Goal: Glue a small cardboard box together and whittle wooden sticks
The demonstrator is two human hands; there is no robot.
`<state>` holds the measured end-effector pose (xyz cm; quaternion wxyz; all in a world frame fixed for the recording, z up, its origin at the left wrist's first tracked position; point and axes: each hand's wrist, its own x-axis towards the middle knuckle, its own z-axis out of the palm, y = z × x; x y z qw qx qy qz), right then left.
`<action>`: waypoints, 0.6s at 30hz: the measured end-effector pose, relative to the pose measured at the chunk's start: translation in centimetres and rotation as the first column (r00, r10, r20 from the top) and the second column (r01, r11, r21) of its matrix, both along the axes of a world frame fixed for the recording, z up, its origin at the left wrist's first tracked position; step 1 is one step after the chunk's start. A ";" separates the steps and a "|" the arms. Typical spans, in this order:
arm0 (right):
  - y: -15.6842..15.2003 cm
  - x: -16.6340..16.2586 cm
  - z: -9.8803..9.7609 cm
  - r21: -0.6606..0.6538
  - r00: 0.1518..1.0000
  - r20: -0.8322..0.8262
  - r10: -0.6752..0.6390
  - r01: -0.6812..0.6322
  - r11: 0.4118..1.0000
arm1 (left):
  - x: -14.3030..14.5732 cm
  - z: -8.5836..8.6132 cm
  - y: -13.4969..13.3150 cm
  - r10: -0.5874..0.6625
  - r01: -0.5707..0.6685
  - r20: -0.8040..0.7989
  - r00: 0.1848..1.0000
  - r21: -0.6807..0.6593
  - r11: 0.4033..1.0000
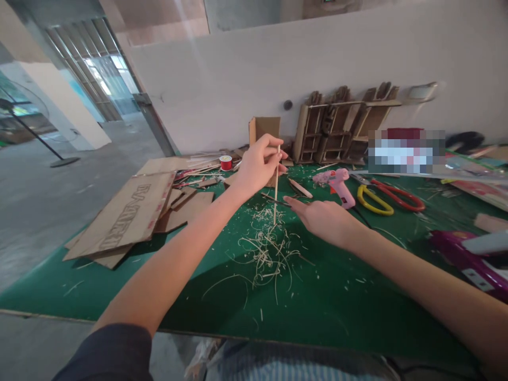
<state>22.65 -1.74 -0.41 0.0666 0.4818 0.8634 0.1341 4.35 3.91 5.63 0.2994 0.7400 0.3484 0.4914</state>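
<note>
My left hand (260,164) pinches the upper end of a thin pale wooden stick (275,193), which stands nearly upright with its lower end at the green tabletop. Closed round a knife (277,200), my right hand (323,219) has the thin dark blade lying across the stick's lower part. The knife's handle is mostly hidden in the fingers. Below the stick, curly wood shavings (270,254) lie in a loose heap on the table.
Flat cardboard pieces (119,211) lie at the left, with a red thread spool (226,163) behind. To the right are a pink glue gun (337,185), scissors with yellow and red handles (375,200) and a purple tool (460,259). Cardboard structures (337,129) lean on the wall.
</note>
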 end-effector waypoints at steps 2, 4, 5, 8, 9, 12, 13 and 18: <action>-0.4 0.3 -0.8 -0.013 0.997 0.032 0.072 -0.071 0.997 | 0.0 0.0 0.0 -0.004 0.004 0.004 1.000 -0.002 1.000; -0.6 0.6 -1.4 -0.008 0.990 0.025 0.138 -0.138 0.990 | 0.0 0.0 0.0 -0.005 0.006 0.012 1.000 -0.007 1.000; -0.6 0.7 -1.6 -0.001 0.988 0.016 0.153 -0.153 0.988 | -0.1 0.0 0.0 -0.008 0.008 0.017 1.000 -0.006 1.000; -0.2 0.5 -1.2 0.013 0.993 0.011 0.118 -0.118 0.993 | -0.2 0.0 0.0 -0.003 0.003 0.020 1.000 0.002 1.000; 0.0 0.3 -0.8 0.029 0.996 0.018 0.083 -0.084 0.996 | -0.3 0.0 0.0 0.003 -0.003 0.016 1.000 0.000 1.000; 0.3 -0.5 0.3 0.082 0.999 0.027 -0.032 0.029 0.996 | -0.4 -0.1 0.2 0.026 -0.026 0.011 1.000 -0.001 1.000; 0.3 -0.7 0.5 0.083 0.998 0.023 -0.057 0.055 0.995 | -0.4 -0.2 0.3 0.035 -0.035 0.011 0.999 -0.002 0.999; -0.4 -0.6 -0.5 -0.011 1.000 0.010 -0.001 0.001 1.000 | -0.4 -0.3 0.6 0.046 -0.046 0.014 0.999 -0.017 0.999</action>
